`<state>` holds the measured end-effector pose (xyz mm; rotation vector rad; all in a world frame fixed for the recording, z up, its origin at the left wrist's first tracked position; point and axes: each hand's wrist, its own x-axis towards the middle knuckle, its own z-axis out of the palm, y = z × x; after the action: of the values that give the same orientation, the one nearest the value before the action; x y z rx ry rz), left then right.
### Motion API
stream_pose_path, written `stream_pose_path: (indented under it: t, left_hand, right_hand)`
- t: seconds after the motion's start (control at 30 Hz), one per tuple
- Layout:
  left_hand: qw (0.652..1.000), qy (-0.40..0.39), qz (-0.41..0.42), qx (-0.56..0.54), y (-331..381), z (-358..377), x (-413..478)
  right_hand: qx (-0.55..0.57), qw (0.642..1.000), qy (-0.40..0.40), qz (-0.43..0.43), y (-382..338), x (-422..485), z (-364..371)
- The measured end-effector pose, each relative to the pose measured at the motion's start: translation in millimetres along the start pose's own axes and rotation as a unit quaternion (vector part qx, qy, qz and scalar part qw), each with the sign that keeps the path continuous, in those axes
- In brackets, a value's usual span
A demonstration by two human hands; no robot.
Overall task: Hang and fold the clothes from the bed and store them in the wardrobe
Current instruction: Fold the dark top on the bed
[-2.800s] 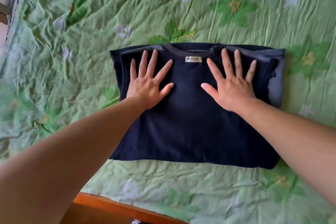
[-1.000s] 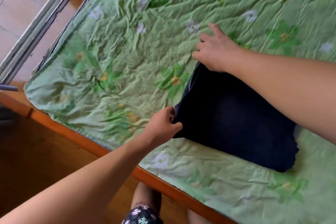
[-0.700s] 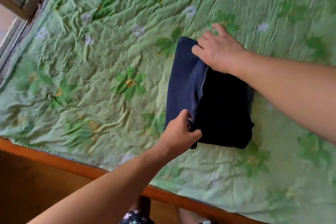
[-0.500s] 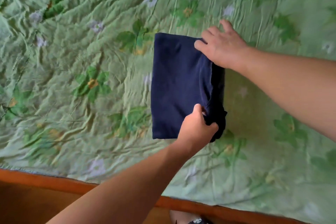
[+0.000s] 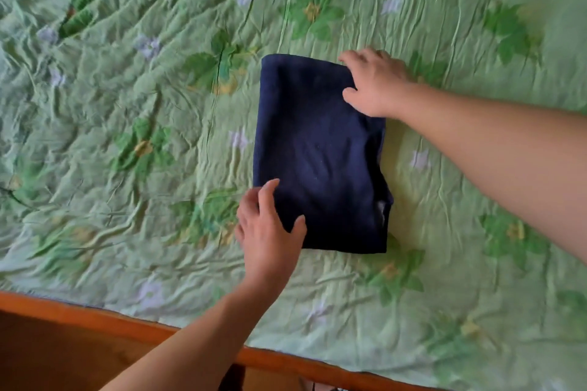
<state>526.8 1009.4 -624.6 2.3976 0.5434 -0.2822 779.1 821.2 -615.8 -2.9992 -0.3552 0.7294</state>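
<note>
A dark navy shirt (image 5: 317, 152) lies folded into a compact upright rectangle in the middle of the bed. My left hand (image 5: 270, 232) rests at its near left corner, with the thumb on top of the cloth and the fingers along the left edge. My right hand (image 5: 374, 82) sits on the far right corner, fingers spread flat over the fabric. Neither hand lifts the shirt off the bed. A small pale patch shows at the shirt's lower right edge.
The bed is covered by a wrinkled green sheet (image 5: 127, 136) with leaf and flower prints. An orange wooden bed frame (image 5: 95, 320) runs along the near edge. The wardrobe is out of view.
The shirt was folded in half from left to right into a narrow rectangle. My left hand let go of the right edge and moved to the near left corner.
</note>
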Motion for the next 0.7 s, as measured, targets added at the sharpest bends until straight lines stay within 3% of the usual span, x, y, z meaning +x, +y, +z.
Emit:
stream_pose_path:
  t: [0.07, 0.13, 0.27, 0.4, 0.47, 0.53, 0.7]
  left_hand:
    - [0.987, -0.039, -0.141, -0.062, -15.5, -10.5, 5.9]
    - [0.958, -0.085, -0.218, -0.168, -24.8, -12.8, 5.9]
    - [0.914, -0.165, -0.238, -0.285, -31.5, -12.5, 6.3]
    - [0.857, -0.158, -0.284, -0.400, -34.6, -40.3, 29.1]
    - [0.837, -0.140, -0.273, -0.453, -37.3, -68.8, 48.0]
    - [0.844, -0.107, -0.225, -0.475, -36.2, -100.3, 70.5]
    - [0.844, -0.048, -0.124, -0.520, -13.8, -143.7, 146.3]
  right_hand:
    - [0.009, 0.999, -0.051, 0.003, -17.3, 16.8, -1.8]
    - [0.020, 0.998, -0.059, 0.019, -30.6, 31.2, 0.5]
    - [0.093, 0.993, -0.058, 0.035, -35.2, 43.9, 4.0]
    - [0.209, 0.974, -0.059, 0.055, -17.0, 21.7, -13.6]
    - [0.224, 0.971, -0.029, 0.084, -0.7, 1.4, -20.6]
    - [0.255, 0.960, -0.001, 0.118, 15.8, -27.6, -22.2]
    - [0.477, 0.855, 0.067, 0.192, 19.9, -102.7, 6.3]
